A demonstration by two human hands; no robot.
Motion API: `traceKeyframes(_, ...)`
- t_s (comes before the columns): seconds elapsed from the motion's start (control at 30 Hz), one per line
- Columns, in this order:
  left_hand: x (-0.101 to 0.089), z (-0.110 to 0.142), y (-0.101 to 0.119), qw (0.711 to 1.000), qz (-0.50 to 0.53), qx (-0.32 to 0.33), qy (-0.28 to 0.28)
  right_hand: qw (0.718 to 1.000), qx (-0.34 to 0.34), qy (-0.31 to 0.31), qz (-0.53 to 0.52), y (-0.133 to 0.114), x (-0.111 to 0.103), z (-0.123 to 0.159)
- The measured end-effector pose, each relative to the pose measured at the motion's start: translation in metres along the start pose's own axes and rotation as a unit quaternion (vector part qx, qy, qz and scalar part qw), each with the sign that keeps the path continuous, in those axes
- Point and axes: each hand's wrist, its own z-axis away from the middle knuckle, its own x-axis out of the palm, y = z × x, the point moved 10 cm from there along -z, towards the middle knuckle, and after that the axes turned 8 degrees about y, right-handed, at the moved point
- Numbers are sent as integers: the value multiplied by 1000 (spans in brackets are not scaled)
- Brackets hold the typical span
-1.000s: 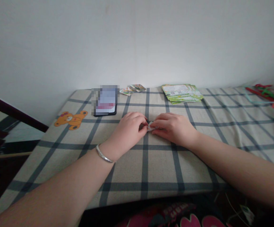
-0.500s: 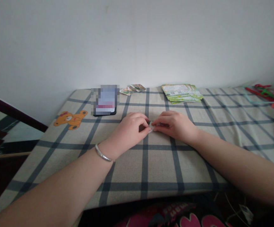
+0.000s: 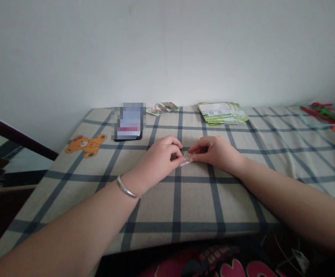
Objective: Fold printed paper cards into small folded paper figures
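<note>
A small folded piece of paper (image 3: 186,158), pale with some print along its near edge, lies low over the checked cloth between my hands. My left hand (image 3: 167,152), with a silver bangle at the wrist, has its fingers bent, and the thumb and fingertips meet at the paper's left end. From the other side my right hand (image 3: 212,151) pinches the paper's right end between thumb and fingers. The fingers cover parts of the paper, so its full shape is hidden.
Towards the wall lie a phone (image 3: 128,122) with a blurred screen, several small folded papers (image 3: 162,108) and a stack of green printed leaflets (image 3: 222,114). A bear cutout (image 3: 86,146) is on the left. Coloured ribbons (image 3: 329,119) lie on the right.
My fingertips have drawn slightly apart, and more of the paper shows between them. It sits a little nearer to me. The things around it have stayed put.
</note>
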Motion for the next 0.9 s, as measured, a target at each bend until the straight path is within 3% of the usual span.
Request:
traceKeyframes(0.1, 3, 0, -1, 1000, -3, 3, -12, 999, 34, -7, -11, 7, 2, -1)
traceKeyframes(0.3, 4, 1, 0, 999, -36, 19, -16, 999, 27, -12, 13, 5, 2, -3)
traceKeyframes(0.77, 10, 10, 26, 986, -81, 119, -84, 997, -39, -6, 64, -3, 1, -2)
traceKeyframes(0.9, 9, 10, 28, 982, -120, 103, -102, 996, -54, -2, 68, -6, 0, -1)
